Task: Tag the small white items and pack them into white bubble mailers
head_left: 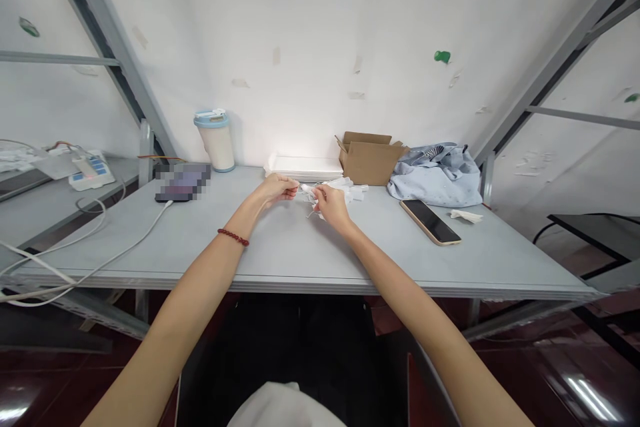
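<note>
My left hand [280, 189], with a beaded bracelet on its wrist, is closed in a pinch over the middle of the desk. My right hand [332, 205] pinches from the other side. Between the fingertips is a small white piece [305, 189], thin and soft-looking; its exact kind is too small to tell. Thin white strings hang near the right fingers. Behind my right hand lies a loose pile of white translucent strips [356, 191], partly hidden by that hand. Just beyond both hands rests a flat stack of white sheets or trays [309, 167].
An open cardboard box [369, 161] stands beside a bundled light-blue cloth [435, 177]. A phone [431, 221] and a crumpled tissue [467, 216] lie at right. At left are a lidded tumbler [216, 141], a device on a cable [183, 182] and a power strip [93, 172].
</note>
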`<state>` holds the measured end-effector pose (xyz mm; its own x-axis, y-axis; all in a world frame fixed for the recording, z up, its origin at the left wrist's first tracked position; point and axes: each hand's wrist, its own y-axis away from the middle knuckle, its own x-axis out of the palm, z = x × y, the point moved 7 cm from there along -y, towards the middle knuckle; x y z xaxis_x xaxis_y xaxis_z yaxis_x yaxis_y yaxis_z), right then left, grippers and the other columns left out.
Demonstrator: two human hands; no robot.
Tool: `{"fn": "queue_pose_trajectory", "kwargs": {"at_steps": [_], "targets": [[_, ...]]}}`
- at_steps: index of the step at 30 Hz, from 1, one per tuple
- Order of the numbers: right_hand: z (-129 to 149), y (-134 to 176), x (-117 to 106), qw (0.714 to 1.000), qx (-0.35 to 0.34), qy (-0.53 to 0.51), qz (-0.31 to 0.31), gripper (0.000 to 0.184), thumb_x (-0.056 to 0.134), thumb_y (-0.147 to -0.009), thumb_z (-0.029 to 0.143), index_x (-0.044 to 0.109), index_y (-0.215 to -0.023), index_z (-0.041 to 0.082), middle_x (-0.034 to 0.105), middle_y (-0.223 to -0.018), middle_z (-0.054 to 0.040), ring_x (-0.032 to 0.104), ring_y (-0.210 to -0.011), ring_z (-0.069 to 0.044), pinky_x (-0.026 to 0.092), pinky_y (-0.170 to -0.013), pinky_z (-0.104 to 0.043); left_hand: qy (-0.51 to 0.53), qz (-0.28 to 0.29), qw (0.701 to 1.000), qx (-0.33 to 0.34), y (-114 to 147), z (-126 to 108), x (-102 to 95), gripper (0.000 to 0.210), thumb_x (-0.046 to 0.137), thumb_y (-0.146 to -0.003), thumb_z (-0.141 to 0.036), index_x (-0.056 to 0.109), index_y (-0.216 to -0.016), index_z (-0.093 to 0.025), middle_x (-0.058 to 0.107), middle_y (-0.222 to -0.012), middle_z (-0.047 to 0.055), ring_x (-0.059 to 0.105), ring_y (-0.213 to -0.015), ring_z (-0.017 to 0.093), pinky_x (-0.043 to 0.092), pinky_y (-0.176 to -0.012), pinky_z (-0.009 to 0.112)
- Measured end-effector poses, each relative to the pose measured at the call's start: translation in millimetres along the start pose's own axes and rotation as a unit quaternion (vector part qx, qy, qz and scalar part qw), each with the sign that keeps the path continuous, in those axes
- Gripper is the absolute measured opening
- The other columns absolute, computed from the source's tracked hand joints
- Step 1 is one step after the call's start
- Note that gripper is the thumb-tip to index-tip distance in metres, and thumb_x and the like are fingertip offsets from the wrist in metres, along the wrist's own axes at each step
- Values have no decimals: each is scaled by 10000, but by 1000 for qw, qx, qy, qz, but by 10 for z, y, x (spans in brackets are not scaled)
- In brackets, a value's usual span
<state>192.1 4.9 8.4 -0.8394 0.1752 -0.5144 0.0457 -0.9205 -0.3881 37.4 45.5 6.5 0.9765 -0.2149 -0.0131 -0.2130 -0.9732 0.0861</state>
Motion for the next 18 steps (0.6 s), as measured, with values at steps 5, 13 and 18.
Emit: {"fn": "queue_pose_trajectory", "kwargs": {"at_steps": [5,13,18], "targets": [[4,5,-6,1000,-5,9,-2,241,463,-930,229,599,-735,187,584,-611,20,594,-499,-123,423,-574,-231,-2,-1,1000,-5,14,3,14,162,779,-660,-163,644,-584,-115,595,-578,15,533,-566,101,473,-632,264],[0,12,-2,1000,-14,21,2,254,452,-928,224,590,-717,193,519,-519,34,602,-519,-148,429,-608,-245,-2,10,1000,4,-25,36,12,159,763,-674,-177,645,-586,-117,600,-595,20,539,-576,106,474,-629,267],[-8,9,16,999,-20,26,4,262,451,-930,230,593,-713,197,516,-497,32,596,-512,-154,435,-618,-252,-3,9,1000,4,-35,53,16,160,780,-642,-182,643,-584,-122,604,-601,24,540,-583,113,480,-629,275]]}}
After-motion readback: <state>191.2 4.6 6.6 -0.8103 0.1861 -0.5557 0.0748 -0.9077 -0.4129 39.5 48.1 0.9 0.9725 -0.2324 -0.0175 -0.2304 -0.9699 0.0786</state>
